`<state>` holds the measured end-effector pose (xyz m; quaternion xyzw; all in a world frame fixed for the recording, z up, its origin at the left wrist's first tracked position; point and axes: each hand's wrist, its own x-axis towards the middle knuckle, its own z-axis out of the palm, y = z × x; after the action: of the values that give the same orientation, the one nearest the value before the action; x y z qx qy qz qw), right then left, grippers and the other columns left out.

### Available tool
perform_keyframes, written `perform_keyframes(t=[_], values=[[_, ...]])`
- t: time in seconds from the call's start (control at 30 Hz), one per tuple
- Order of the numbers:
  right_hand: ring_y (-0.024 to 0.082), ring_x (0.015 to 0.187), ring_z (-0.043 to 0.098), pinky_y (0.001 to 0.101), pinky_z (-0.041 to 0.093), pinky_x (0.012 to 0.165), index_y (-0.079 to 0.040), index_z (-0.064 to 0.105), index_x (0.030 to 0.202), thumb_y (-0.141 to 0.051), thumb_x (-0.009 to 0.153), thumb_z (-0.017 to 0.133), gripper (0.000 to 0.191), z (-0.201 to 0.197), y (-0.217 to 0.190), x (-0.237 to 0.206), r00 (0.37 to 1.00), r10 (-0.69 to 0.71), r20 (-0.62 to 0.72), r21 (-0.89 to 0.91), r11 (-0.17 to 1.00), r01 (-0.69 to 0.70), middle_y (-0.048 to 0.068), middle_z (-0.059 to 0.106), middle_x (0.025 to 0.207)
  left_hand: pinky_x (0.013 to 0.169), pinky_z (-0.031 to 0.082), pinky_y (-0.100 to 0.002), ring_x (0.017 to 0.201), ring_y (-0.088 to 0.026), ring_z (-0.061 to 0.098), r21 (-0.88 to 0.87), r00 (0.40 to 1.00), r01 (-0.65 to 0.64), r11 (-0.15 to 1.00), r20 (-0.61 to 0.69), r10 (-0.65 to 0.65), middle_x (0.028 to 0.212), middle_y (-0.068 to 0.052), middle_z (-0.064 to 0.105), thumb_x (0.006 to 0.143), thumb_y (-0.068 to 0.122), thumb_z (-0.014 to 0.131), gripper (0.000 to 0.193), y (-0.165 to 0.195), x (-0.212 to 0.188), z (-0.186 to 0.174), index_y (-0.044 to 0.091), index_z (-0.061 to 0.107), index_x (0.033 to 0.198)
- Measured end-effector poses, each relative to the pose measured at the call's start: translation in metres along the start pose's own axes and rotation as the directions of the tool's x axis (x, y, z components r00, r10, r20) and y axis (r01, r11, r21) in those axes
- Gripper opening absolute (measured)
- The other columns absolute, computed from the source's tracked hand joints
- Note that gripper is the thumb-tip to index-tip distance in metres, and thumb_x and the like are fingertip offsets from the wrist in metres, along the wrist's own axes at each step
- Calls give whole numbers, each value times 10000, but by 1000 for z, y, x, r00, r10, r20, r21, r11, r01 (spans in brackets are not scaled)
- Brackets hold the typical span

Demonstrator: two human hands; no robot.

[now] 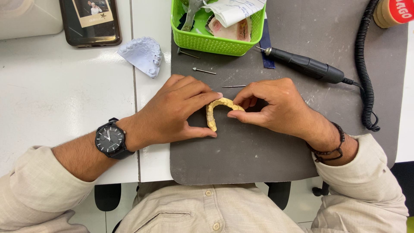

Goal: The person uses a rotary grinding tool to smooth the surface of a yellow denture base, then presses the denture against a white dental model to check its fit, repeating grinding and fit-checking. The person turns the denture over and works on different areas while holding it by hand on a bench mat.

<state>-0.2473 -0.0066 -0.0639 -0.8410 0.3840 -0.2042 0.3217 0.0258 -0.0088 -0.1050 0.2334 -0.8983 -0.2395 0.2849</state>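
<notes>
Both hands (pixel 224 110) pinching yellow dental cast (pixel 217 111), burs (pixel 202 70), handpiece (pixel 304 64) beyond, perhaps unobstructing

I sit at a white table (pixel 64 99). A grey mat (pixel 258 159) covers part of it. Below me is pale floor (pixel 302 207).

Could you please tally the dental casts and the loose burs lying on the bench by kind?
Yellow arch cast, held by left hand and right hand: 1
White plaster cast: 1
Loose burs: 3
Total: 5
</notes>
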Motion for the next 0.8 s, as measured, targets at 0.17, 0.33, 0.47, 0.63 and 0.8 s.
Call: perform_keyframes(t=[0.17, 0.33, 0.47, 0.63, 0.8], values=[[110, 679, 724, 231, 579, 597, -46, 740, 925, -223, 808, 897, 263, 1, 0, 0, 1000, -7, 0, -11, 1000, 7, 38, 738, 773, 893, 437, -385, 1070, -241, 606, 1, 1000, 9, 1000, 4, -9, 1151, -80, 657, 742, 474, 912, 764, 1, -1, 0, 41, 650, 1315], [112, 676, 724, 237, 588, 609, -34, 740, 937, -223, 811, 897, 276, 1, -2, 0, 1000, 7, -4, -5, 1000, -7, 44, 738, 774, 893, 441, -381, 1068, -237, 613, -11, 1000, 4, 1000, 2, -4, 1156, -77, 655, 760, 446, 911, 752, 2, -1, 0, 40, 640, 1332], [118, 705, 733, 242, 602, 646, -39, 733, 1036, -211, 815, 897, 324, 0, -3, 1, 1000, -12, -9, 12, 1000, 12, 51, 744, 812, 898, 442, -385, 1056, -240, 617, -17, 1000, 11, 1000, 2, -11, 1173, -89, 657, 771, 337, 893, 763, 2, 0, -1, 48, 583, 1406], [123, 762, 745, 236, 607, 692, 2, 612, 1275, -193, 812, 867, 563, -1, -6, 1, 1000, 3, -12, 99, 995, -2, 49, 750, 870, 978, 450, -381, 1121, -228, 628, -73, 1000, -15, 997, -11, 14, 1260, -74, 677, 809, 127, 803, 835, 1, -2, -3, 74, 428, 1553], [121, 741, 746, 244, 607, 669, -49, 704, 1215, -185, 812, 882, 461, -2, -5, 2, 1000, 17, 18, 42, 999, -18, 55, 763, 887, 962, 451, -387, 1062, -216, 648, -98, 999, -12, 995, 41, 17, 1095, -37, 702, 822, 60, 771, 858, 1, -1, 1, 88, 376, 1582]])
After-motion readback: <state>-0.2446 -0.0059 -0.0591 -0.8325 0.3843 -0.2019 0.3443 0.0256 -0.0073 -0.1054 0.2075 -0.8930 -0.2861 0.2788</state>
